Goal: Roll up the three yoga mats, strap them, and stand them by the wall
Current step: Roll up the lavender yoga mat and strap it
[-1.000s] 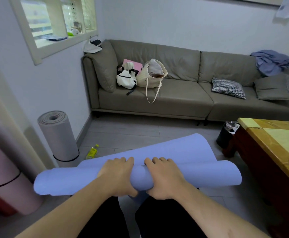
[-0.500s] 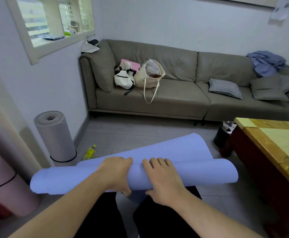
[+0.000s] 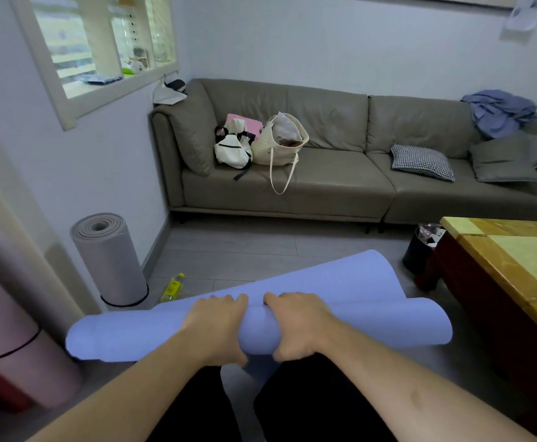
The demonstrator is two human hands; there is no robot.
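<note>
From over the shoulders: both hands, left (image 3: 217, 327) and right (image 3: 296, 323), curl round the blue mat (image 3: 340, 327) held across the lap, its free flap lying loose beyond. Better to spread the hands and keep the ends flush; the left end looks stepped. The grey mat (image 3: 109, 260) stands strapped by the wall.

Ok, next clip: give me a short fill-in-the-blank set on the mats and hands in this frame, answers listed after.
1. Both hands, the left hand and the right hand, grip the ____ mat.
2. The grey mat stands upright with a black ____ around its base.
3. A yellow bottle lies on the ____.
4. The pink mat stands at the frame's ____ edge.

Answers: blue; strap; floor; left
</note>
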